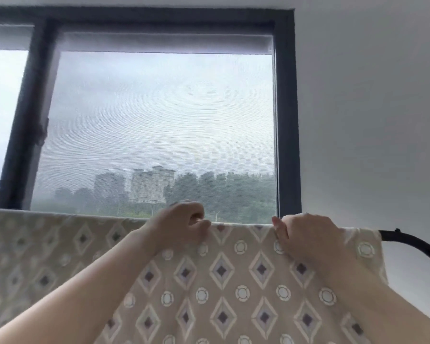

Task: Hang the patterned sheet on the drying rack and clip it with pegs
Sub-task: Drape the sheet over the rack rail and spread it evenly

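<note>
The patterned sheet (233, 281), beige with diamonds and circles, hangs over the top bar of the drying rack across the lower part of the view. My left hand (181, 224) grips the sheet's top fold with curled fingers near the middle. To its right, my right hand (305, 237) also holds the top fold, fingers curled over it. The rack's black curved end (415, 243) sticks out beyond the sheet's right edge. No pegs are in sight.
A large window with a dark frame (286, 120) and a mesh screen stands right behind the rack. A plain white wall (370, 120) fills the right side.
</note>
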The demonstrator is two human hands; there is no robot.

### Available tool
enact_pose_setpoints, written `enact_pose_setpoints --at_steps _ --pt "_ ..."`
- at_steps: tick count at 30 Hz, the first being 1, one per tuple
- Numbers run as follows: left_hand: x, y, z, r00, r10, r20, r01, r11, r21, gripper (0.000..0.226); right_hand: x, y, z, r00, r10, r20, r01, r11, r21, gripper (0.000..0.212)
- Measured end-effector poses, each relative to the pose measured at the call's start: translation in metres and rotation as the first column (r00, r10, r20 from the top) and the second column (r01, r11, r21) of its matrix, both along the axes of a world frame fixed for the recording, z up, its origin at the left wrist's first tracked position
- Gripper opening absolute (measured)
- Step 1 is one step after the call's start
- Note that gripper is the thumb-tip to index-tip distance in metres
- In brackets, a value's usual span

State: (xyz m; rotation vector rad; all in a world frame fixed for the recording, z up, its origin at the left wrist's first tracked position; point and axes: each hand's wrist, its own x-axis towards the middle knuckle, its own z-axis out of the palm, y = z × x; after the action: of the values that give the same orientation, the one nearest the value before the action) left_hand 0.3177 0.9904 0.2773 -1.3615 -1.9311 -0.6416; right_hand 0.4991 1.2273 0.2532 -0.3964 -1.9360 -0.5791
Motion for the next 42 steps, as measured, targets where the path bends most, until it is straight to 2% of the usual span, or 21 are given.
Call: enact_pose_setpoints --at_steps 3,6,9,12,14,15,18,20,22,29,34,36,38,40,42 --pt "-0.044 -0.055 -0.007 0.996 0.084 -0.011 -0.082 0.991 0.103 0.044 -0.002 -0.005 0.001 0.999 -0.032 0.015 0.032 0.999 -0.012 0.081" --pt "-0.082 -0.105 -0.014 0.981 0.195 -0.003 -0.194 0.975 0.111 0.057 -0.005 -0.017 0.002 0.997 -0.071 0.004 0.071 0.997 -0.040 0.080" --pt "-0.104 -0.129 -0.016 0.989 0.145 0.035 -0.147 0.987 0.060 0.054 -0.014 -0.046 0.006 0.996 -0.079 0.048 0.085 0.988 -0.127 0.065" --pt "-0.112 -0.132 -0.012 0.994 0.083 0.074 -0.084 0.996 0.010 0.041 -0.051 -0.103 0.012 0.994 0.100 0.037 -0.095 0.988 -0.125 0.045" --pt "-0.108 -0.131 -0.008 0.998 0.049 0.032 -0.048 0.998 -0.040 0.035 -0.085 -0.147 0.016 0.954 0.269 0.132 -0.240 0.951 -0.196 0.029" --pt "-0.105 -0.130 -0.006 0.999 0.035 0.019 -0.033 0.997 -0.062 0.034 -0.101 -0.167 0.017 0.931 0.304 0.201 -0.248 0.933 -0.262 0.025" --pt "-0.104 -0.134 -0.004 1.000 -0.016 -0.006 0.015 0.996 -0.091 0.030 -0.132 -0.203 0.021 0.916 0.268 0.299 -0.162 0.928 -0.336 0.035" --pt "-0.114 -0.146 -0.005 0.997 -0.074 0.004 0.074 0.995 -0.069 0.021 -0.139 -0.206 0.017 0.937 0.212 0.278 -0.125 0.945 -0.302 0.042" --pt "-0.135 -0.166 -0.008 0.994 -0.101 0.028 0.101 0.995 -0.015 0.022 -0.138 -0.204 0.012 0.954 0.170 0.247 -0.104 0.960 -0.259 0.050" --pt "-0.209 -0.272 -0.013 0.989 0.109 0.100 -0.121 0.985 0.122 0.027 -0.142 -0.200 0.011 0.971 0.167 0.172 -0.120 0.960 -0.253 0.058" --pt "-0.251 -0.326 -0.013 0.937 0.322 0.132 -0.338 0.933 0.120 0.054 -0.156 -0.210 0.010 0.974 0.146 0.174 -0.103 0.966 -0.236 0.056" --pt "-0.260 -0.336 -0.016 0.933 0.321 0.165 -0.342 0.931 0.124 0.060 -0.161 -0.213 0.010 0.978 0.129 0.166 -0.085 0.964 -0.250 0.057" --pt "-0.265 -0.338 -0.018 0.937 0.288 0.197 -0.318 0.937 0.143 0.055 -0.170 -0.224 0.012 0.980 0.128 0.150 -0.082 0.956 -0.283 0.058" --pt "-0.267 -0.334 -0.017 0.939 0.261 0.224 -0.297 0.944 0.145 0.049 -0.188 -0.246 0.015 0.974 0.179 0.139 -0.126 0.937 -0.325 0.054" --pt "-0.268 -0.328 -0.014 0.949 0.231 0.216 -0.261 0.958 0.121 0.055 -0.217 -0.278 0.019 0.948 0.273 0.166 -0.207 0.921 -0.330 0.044"
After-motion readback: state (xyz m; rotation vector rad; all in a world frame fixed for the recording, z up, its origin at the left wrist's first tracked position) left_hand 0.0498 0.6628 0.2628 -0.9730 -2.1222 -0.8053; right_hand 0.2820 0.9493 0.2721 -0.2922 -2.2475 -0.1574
